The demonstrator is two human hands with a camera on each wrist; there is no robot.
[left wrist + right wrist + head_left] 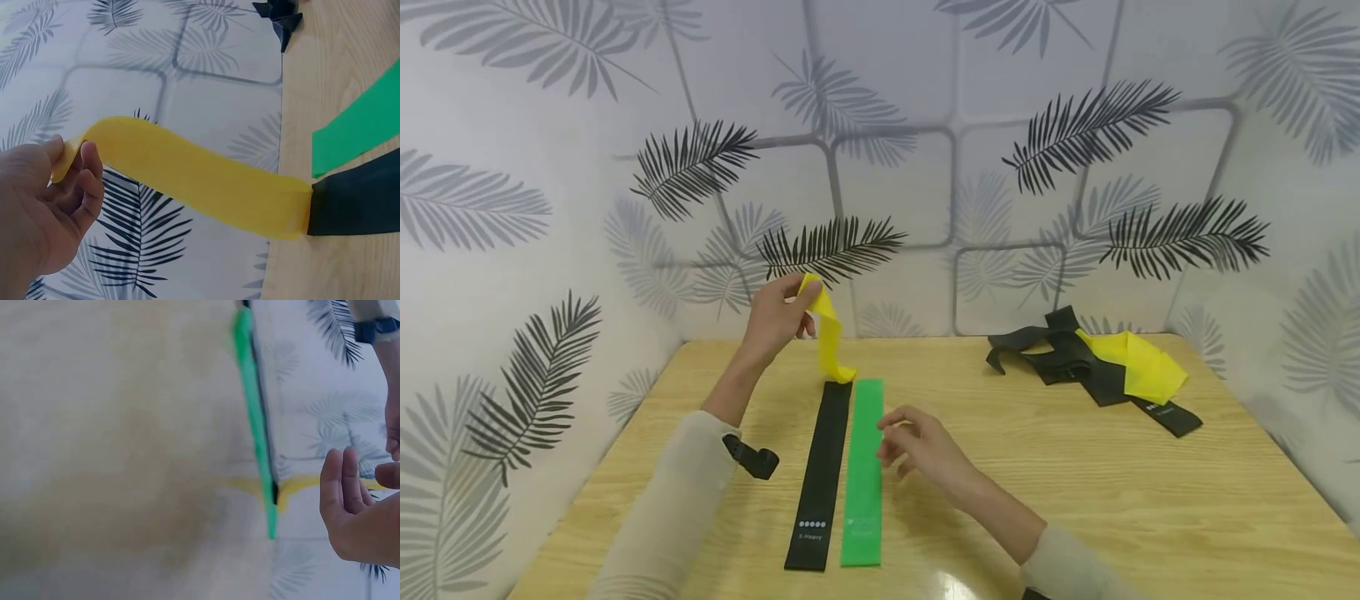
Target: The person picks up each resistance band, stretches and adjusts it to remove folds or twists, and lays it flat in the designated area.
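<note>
My left hand [777, 317] pinches one end of a yellow resistance band [829, 337] between thumb and fingers, raised off the table. From there the band hangs in a curve, its lower end at the far end of a flat black resistance band [820, 475] marked X-Heavy. Beside the black one lies a flat green resistance band [863, 467], roughly parallel. My right hand [928, 450] hovers by the green band's right edge, fingers loosely bent and holding nothing. In the left wrist view, the yellow band [194, 175] stretches from the fingertips towards the black band.
At the table's far right lies a loose heap of several black bands [1105, 379] with a yellow band [1153, 371] on top. The wooden table [1000, 500] meets a wall [895, 183] with a leaf pattern along its back edge.
</note>
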